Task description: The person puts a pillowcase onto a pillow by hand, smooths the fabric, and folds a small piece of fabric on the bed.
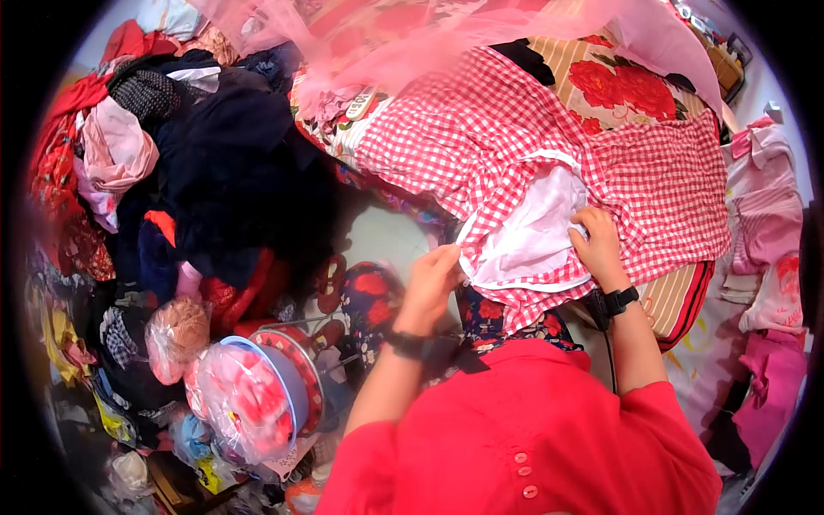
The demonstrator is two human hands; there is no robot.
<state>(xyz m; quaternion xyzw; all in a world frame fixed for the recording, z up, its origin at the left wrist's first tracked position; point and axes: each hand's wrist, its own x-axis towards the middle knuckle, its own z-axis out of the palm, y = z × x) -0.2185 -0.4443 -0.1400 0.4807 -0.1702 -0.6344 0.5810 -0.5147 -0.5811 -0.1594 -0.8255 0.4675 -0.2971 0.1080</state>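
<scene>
A red-and-white gingham garment [493,120] lies spread in front of me, its near end draped over my lap. A white-edged opening in it shows white lining [536,219]. At the left side of this opening, my left hand [436,276] pinches the edge between thumb and fingers. My right hand [598,245] is closed on the cloth at the opening's right side, with thumb and fingertips bent together. Both wrists wear dark bands.
Under the gingham is a flowered, striped bed cover [622,86]. Sheer pink netting [369,34] hangs across the far side. Dark clothes [232,163] are heaped at left, above a blue basin [287,378] with plastic-wrapped items. Folded pink clothes [764,206] line the right.
</scene>
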